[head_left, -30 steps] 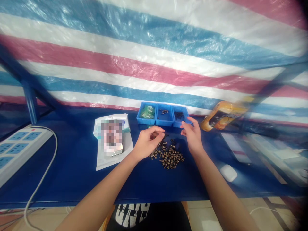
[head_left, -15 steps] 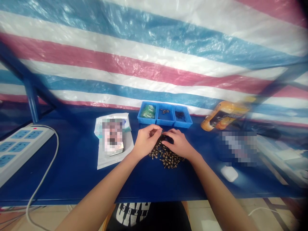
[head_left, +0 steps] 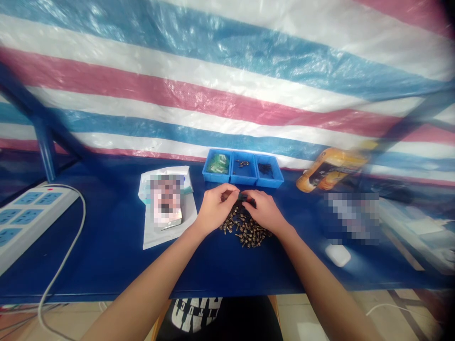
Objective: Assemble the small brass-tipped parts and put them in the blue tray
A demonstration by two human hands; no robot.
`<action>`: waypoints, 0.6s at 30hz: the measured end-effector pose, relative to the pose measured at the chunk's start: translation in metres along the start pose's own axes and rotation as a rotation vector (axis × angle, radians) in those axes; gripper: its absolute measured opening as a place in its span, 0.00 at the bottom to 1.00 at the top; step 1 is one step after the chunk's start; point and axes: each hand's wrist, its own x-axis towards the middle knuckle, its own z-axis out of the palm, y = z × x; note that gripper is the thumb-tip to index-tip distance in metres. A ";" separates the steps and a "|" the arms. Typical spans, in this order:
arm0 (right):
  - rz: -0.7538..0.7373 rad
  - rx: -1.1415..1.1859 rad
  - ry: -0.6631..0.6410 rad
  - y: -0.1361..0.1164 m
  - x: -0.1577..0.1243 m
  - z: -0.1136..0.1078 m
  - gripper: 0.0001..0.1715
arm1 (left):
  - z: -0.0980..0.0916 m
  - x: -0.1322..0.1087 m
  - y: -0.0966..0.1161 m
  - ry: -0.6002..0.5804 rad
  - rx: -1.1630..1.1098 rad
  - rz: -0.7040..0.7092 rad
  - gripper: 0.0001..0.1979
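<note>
My left hand (head_left: pixel 216 207) and my right hand (head_left: pixel 265 211) meet over a loose pile of small bronze-coloured screws (head_left: pixel 245 232) on the blue tabletop. Between their fingertips is a small dark part (head_left: pixel 246 197), mostly hidden by my fingers, so I cannot tell its exact shape. Both hands seem to pinch it. The heels of both hands rest just beside the pile, and its top is hidden under my fingers.
A blue three-compartment tray (head_left: pixel 243 181) stands beyond my hands, holding green packets, small screws and black parts. Nearby are a blurred package on a white bag (head_left: pixel 167 237), an orange bottle (head_left: pixel 330 169), a white mouse (head_left: pixel 337 255) and a power strip (head_left: pixel 31 218).
Over the last second my hands have closed in from either side of the pile. Their fingertips now meet around the dark part. The pile looks much the same.
</note>
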 end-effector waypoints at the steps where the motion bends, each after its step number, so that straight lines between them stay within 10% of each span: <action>1: 0.006 -0.012 0.009 0.000 0.000 -0.001 0.16 | 0.000 0.000 0.000 -0.001 0.001 0.002 0.11; 18: -0.005 -0.123 -0.048 0.007 -0.001 -0.011 0.13 | -0.001 0.000 -0.001 0.000 0.010 -0.009 0.12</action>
